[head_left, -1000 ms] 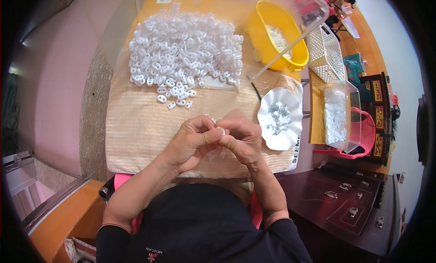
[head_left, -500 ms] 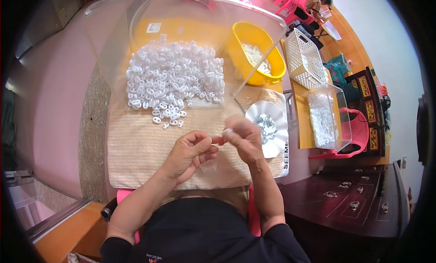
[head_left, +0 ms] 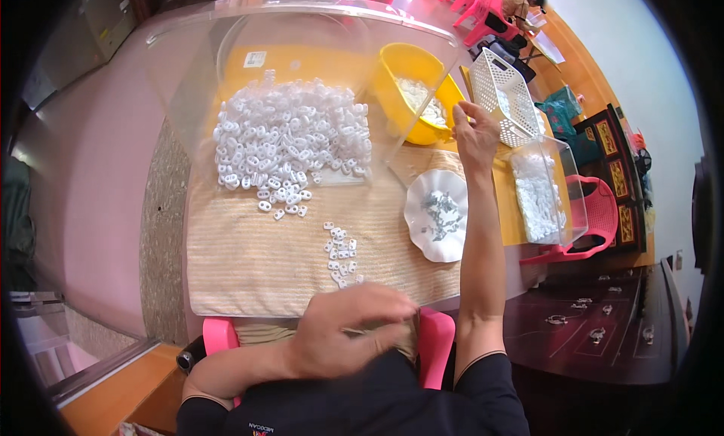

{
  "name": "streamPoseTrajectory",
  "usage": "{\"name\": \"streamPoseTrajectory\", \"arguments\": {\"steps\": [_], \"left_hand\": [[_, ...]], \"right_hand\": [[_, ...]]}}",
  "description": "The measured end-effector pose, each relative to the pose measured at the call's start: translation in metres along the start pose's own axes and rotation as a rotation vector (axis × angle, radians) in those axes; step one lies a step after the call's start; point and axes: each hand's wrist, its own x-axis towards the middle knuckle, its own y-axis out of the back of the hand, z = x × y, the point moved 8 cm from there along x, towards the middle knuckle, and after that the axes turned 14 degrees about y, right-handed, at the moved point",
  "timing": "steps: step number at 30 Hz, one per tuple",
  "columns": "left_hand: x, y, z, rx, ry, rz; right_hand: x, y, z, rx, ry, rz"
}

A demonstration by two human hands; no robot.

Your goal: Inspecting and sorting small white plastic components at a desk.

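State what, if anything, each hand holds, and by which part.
Cannot be told: the left hand is blurred; the right hand, curled beside the yellow tub, shows nothing clearly held.

A pink chair (head_left: 601, 208) stands by a dark cupboard (head_left: 603, 146) with gold panels (head_left: 616, 172). A green bag (head_left: 558, 116) lies nearby. Far off, a person (head_left: 515, 5) is beside more pink chairs (head_left: 483, 18).
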Motion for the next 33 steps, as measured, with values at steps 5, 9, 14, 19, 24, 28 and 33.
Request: {"name": "streamPoseTrajectory", "arguments": {"steps": [5, 9, 14, 19, 24, 28, 33], "left_hand": [[-0.021, -0.005, 0.057, -0.047, -0.288, -0.054], [-0.015, 0.001, 0.088, -0.442, -0.390, 0.223], [-0.017, -0.005, 0.113, -0.111, -0.530, 0.075], [-0.041, -0.024, 0.092, 0.154, 0.157, 0.758], [-0.038, 0.004, 0.125, -0.020, -0.188, 0.451], [-0.028, 0.000, 0.122, -0.127, -0.546, -0.007], [-0.032, -0.004, 0.091, -0.183, -0.532, 0.153]], "right_hand": [[-0.046, 0.008, -0.025, 0.189, -0.084, 0.039], [-0.080, 0.004, -0.047, 0.265, -0.077, -0.042], [-0.113, -0.015, -0.078, 0.231, 0.062, -0.265], [-0.133, -0.056, -0.104, 0.168, 0.114, -0.464], [-0.131, -0.083, -0.109, 0.079, 0.182, -0.554], [-0.127, -0.103, -0.114, -0.042, 0.227, -0.647], [-0.127, -0.118, -0.117, -0.280, 0.340, -0.724]]}}
